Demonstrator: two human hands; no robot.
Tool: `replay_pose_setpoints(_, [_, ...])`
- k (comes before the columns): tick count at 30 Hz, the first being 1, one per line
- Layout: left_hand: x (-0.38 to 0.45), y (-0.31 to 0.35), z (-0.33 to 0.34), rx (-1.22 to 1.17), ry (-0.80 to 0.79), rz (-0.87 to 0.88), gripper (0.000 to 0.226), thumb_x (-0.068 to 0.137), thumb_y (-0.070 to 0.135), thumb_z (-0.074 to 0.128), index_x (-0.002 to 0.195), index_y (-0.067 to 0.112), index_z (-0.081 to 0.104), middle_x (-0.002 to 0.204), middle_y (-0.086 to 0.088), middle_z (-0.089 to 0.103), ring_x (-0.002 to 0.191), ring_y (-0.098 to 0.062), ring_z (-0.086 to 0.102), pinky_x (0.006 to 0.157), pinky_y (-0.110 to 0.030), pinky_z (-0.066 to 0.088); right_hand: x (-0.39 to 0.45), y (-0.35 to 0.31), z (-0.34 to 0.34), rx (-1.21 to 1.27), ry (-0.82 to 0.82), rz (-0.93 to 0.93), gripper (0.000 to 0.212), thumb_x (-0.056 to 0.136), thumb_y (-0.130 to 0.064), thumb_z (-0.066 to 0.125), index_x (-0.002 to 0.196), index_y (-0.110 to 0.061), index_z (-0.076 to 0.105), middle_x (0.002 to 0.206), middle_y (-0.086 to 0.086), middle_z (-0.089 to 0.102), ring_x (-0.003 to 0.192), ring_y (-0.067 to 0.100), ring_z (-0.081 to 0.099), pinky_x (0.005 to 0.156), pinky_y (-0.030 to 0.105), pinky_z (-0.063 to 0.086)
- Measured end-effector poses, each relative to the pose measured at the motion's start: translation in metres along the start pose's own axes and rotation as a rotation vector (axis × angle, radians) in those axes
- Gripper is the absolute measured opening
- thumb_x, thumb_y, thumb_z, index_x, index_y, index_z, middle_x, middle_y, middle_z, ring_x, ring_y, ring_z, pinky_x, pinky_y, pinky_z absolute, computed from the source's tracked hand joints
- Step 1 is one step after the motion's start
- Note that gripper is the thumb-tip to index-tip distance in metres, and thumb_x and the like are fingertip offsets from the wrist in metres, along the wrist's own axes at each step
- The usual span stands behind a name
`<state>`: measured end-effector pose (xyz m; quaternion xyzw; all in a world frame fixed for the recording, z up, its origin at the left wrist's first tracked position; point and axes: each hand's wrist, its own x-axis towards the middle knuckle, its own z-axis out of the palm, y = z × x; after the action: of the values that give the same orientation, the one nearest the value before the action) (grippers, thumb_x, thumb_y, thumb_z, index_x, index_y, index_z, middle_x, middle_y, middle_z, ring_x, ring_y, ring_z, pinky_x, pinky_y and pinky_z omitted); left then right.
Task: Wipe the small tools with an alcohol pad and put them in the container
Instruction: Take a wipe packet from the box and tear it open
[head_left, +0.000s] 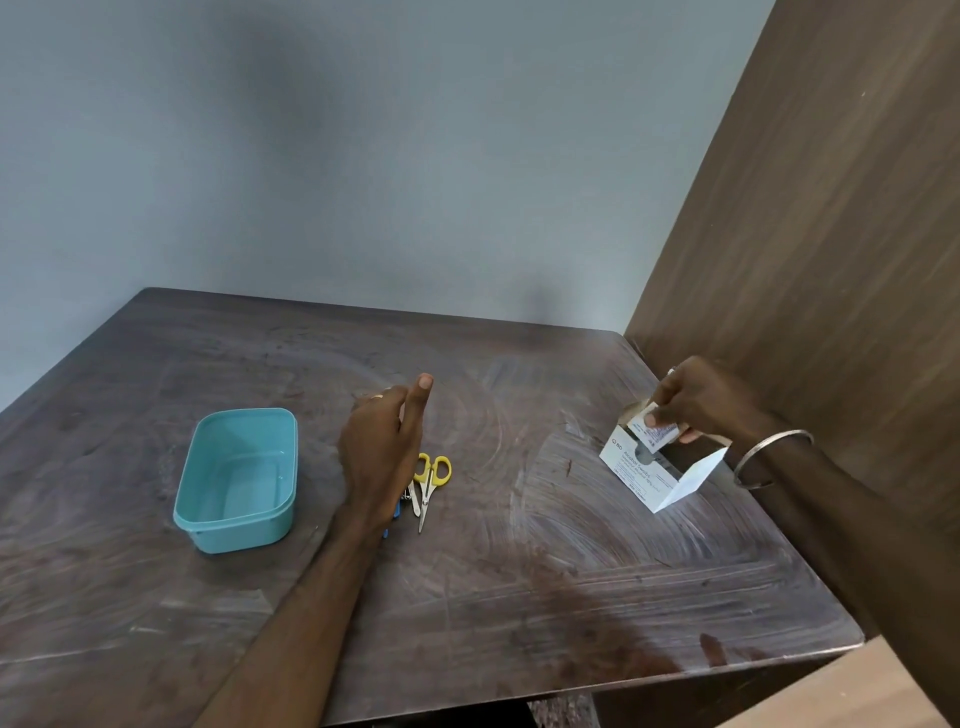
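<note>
Fingers (655, 417) (right hand (698, 397)) around alcohol pad (658, 430)

A dark wooden table (519, 571) with a worn, streaked finish carries a smooth teal plastic container (236, 478), a white cardboard box (639, 475) and yellow-handled metal scissors (428, 480); a metal bangle (769, 457) gleams.

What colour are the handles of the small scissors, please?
Yellow handles on the small metal scissors, seen in the head view.
</note>
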<state>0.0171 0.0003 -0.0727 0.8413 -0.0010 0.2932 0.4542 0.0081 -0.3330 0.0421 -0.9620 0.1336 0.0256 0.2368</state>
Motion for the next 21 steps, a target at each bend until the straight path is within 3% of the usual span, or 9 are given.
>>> replay_pose_setpoints(4, [0.001,0.001,0.005,-0.009,-0.005,-0.008,0.039,0.097,0.052,0.049,0.092,0.023,0.074,0.081,0.001,0.074,0.079,-0.022,0.066,0.067,-0.036,0.051,-0.004,-0.026,-0.001,0.261,-0.034,-0.024,0.022,0.080,0.002,0.076,0.096,0.015,0.067,0.089,0.032,0.071,0.069,0.033,0.071,0.052,0.030,0.059])
replay_pose_setpoints(8, [-0.001,0.011,0.009,-0.200,-0.142,-0.054,0.026,0.092,0.047,0.062,0.095,0.026,0.076,0.089,0.014,0.075,0.081,-0.008,0.070,0.070,-0.029,0.053,-0.005,-0.058,0.030,0.479,-0.171,-0.030,0.035,0.078,0.003,0.077,0.104,0.019,0.061,0.089,0.033,0.067,0.053,0.021,0.069,0.048,0.027,0.059])
replay_pose_setpoints(11, [0.003,0.016,0.013,-0.373,-0.275,-0.118,0.020,0.086,0.041,0.070,0.097,0.025,0.077,0.089,0.015,0.075,0.085,0.001,0.069,0.075,-0.023,0.054,-0.003,-0.077,0.067,0.612,-0.235,-0.059,0.031,0.077,-0.001,0.079,0.100,0.013,0.063,0.089,0.030,0.071,0.060,0.022,0.072,0.054,0.029,0.061])
replay_pose_setpoints(14, [0.011,0.014,0.014,-0.476,-0.411,-0.224,0.027,0.082,0.034,0.077,0.105,0.019,0.074,0.088,0.001,0.078,0.078,-0.011,0.073,0.065,-0.029,0.057,0.002,-0.088,0.104,0.748,-0.330,-0.068,0.022,0.077,-0.006,0.080,0.090,0.004,0.065,0.091,0.029,0.073,0.072,0.029,0.074,0.065,0.036,0.063])
replay_pose_setpoints(17, [0.015,0.005,0.013,-0.545,-0.463,-0.287,0.027,0.081,0.016,0.079,0.107,0.013,0.072,0.075,-0.003,0.075,0.061,-0.016,0.070,0.057,-0.028,0.056,0.007,-0.095,0.131,0.875,-0.381,-0.071,0.012,0.078,-0.009,0.079,0.081,-0.005,0.068,0.087,0.023,0.075,0.070,0.026,0.075,0.066,0.035,0.063])
replay_pose_setpoints(19, [0.016,-0.001,0.012,-0.582,-0.449,-0.350,0.026,0.079,0.009,0.080,0.104,0.012,0.072,0.070,-0.004,0.073,0.060,-0.018,0.069,0.058,-0.031,0.058,0.010,-0.099,0.146,0.938,-0.417,-0.061,0.014,0.079,-0.010,0.079,0.087,-0.003,0.071,0.088,0.022,0.075,0.071,0.026,0.075,0.065,0.034,0.063])
replay_pose_setpoints(21, [0.016,-0.005,0.011,-0.611,-0.423,-0.429,0.027,0.080,0.004,0.078,0.106,0.007,0.072,0.080,-0.014,0.074,0.068,-0.024,0.071,0.060,-0.031,0.060,0.013,-0.103,0.158,0.999,-0.450,-0.050,0.026,0.078,-0.012,0.079,0.099,0.001,0.070,0.094,0.022,0.075,0.075,0.027,0.075,0.063,0.033,0.062])
